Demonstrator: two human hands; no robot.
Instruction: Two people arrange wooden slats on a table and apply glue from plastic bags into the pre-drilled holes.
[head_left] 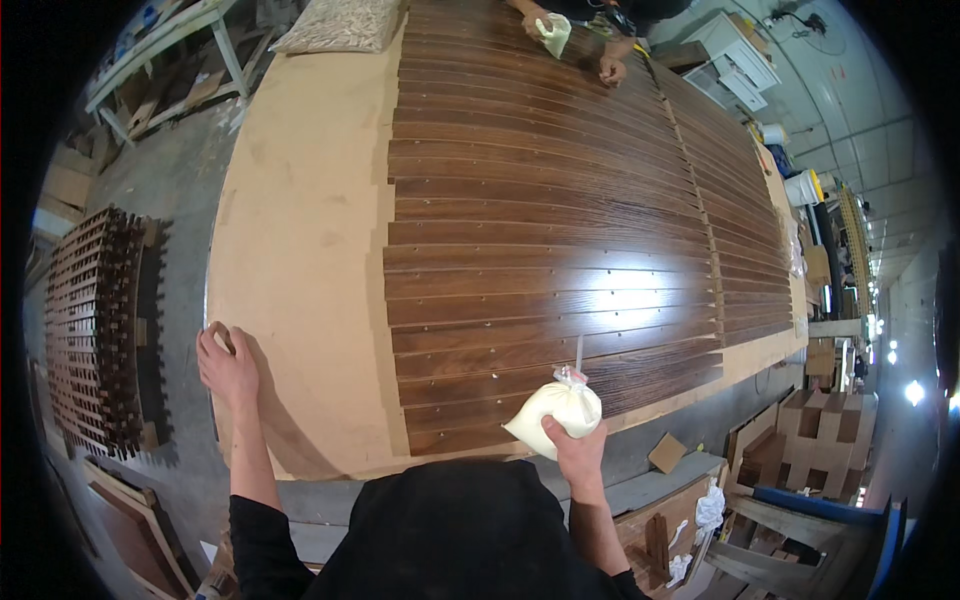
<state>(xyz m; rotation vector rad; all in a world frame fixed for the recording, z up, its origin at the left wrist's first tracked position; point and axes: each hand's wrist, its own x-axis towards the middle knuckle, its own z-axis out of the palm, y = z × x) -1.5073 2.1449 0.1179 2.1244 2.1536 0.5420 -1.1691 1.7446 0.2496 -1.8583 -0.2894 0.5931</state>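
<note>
Far out to the left of the left hand (226, 362), a stack of dark wood strips (100, 330) stands on the floor. It is well apart from the fingers, so it looks like it is just waiting there.

The left hand lies flat on the left edge of the big bench (300, 250). Its fingers are spread wide and hold nothing. I think it rests there so the person can lean over the bench and stay steady.

To the right of those fingers is a bare strip of pale board, and then come many dark brown planks (550, 250), side by side and touching. They lie flat in a neat row, with small dots along them that may be little holes.

The right hand (572, 445) is at the near edge of the planks. Its fingers are closed around a soft cream bag (555, 408), pinching it from below. A thin nozzle (579, 352) sticks up from the top of the bag, just past the fingers, and points at a plank. The bag looks held this way so a squeeze can push stuff out of the tip.

Far beyond both hands, at the other end of the bench, another person's hands (575, 45) are on the planks too, one holding a pale bag.
</note>
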